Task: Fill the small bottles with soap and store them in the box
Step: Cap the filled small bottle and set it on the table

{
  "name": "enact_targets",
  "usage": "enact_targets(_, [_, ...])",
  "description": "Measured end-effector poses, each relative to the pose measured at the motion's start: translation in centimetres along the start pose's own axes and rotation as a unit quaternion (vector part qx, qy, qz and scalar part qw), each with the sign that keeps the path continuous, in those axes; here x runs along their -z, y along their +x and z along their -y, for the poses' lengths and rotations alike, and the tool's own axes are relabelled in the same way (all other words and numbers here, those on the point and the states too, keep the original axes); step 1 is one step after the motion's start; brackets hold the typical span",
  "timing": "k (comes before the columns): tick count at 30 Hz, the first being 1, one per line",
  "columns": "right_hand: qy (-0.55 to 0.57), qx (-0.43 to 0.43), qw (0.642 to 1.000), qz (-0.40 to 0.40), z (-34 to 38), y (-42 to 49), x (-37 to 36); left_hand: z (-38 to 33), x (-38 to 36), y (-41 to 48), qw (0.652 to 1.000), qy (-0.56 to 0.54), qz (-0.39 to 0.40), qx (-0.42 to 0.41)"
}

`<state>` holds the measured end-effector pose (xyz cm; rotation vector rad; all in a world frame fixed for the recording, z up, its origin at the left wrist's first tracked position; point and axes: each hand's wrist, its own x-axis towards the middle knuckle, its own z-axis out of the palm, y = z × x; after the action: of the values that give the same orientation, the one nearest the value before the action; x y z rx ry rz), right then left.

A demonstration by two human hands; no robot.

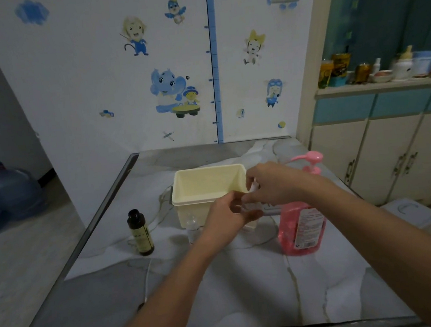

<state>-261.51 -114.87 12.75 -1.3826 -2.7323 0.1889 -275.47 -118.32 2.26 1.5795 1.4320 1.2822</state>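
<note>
A cream plastic box [206, 184] stands open and empty in the middle of the table. In front of it my left hand [226, 216] grips a small clear bottle, mostly hidden by my fingers. My right hand [269, 184] pinches its white top [254, 187] from above. Another small clear bottle [193, 227] stands just left of my left hand. A large pink soap bottle [302, 226] with a pink pump [309, 160] stands to the right, under my right forearm. A dark brown bottle [140, 232] without a cap stands at the left.
The marble-patterned table [235, 289] has a dark metal edge on the left. A white cable [148, 279] runs across it. A cabinet [382, 145] with jars on top stands at the right. A blue water jug [12, 190] lies on the floor at the left.
</note>
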Motion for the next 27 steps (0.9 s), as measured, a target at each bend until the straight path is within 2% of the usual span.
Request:
enact_targets(3, [0.006, 0.005, 0.999, -0.051, 0.3, -0.1, -0.9, 0.2, 0.0, 0.1, 0.999, -0.01, -0.028, -0.011])
enact_targets(8, [0.026, -0.065, 0.988, -0.134, 1.3, 0.4, -4.8, 1.7, -1.6, -0.5, 0.995, -0.014, -0.09, -0.045])
enact_targets(17, [0.111, -0.102, 0.985, -0.084, 0.7, 1.5, -10.6, 6.6, -3.3, -0.7, 0.99, -0.096, -0.077, 0.069])
enact_targets(22, [0.111, -0.101, 0.985, -0.083, 0.6, 1.6, -11.4, 7.4, -3.5, -0.7, 0.982, -0.138, -0.07, 0.105])
enact_targets(27, [0.116, -0.086, 0.983, -0.114, 0.2, 1.5, -10.9, 7.1, -2.5, -1.3, 0.98, -0.16, -0.026, 0.112])
